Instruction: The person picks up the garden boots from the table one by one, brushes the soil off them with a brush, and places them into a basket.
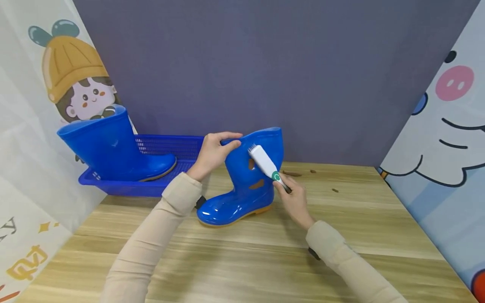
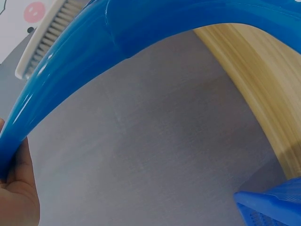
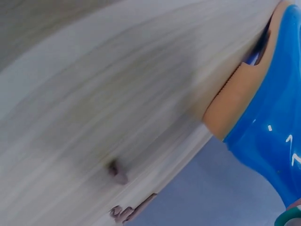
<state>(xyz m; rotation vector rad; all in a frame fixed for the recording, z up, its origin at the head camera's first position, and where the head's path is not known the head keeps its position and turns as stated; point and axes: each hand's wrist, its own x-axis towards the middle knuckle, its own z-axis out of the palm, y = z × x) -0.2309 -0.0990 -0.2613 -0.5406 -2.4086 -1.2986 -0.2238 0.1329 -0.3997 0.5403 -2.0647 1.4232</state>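
Note:
A blue rain boot [image 1: 242,202] with a tan sole stands on the wooden table, toe pointing left, with brown patches [image 1: 257,184] on its shaft. My left hand [image 1: 213,152] grips the boot's top rim between thumb and fingers; the left wrist view shows that hand [image 2: 19,193] at the rim's edge. In my right hand [image 1: 294,201] is the handle of a white brush [image 1: 264,161] with a green part. Its bristles are against the upper shaft. The right wrist view shows the boot's heel [image 3: 235,101], while the right hand is mostly out of that frame.
A second blue boot [image 1: 113,147] stands in a blue plastic basket [image 1: 132,188] at the back left. Several brown bits [image 1: 291,173] lie on the table [image 1: 341,223] right of the boot. A grey panel [image 1: 265,71] rises behind, with printed sheets at both sides.

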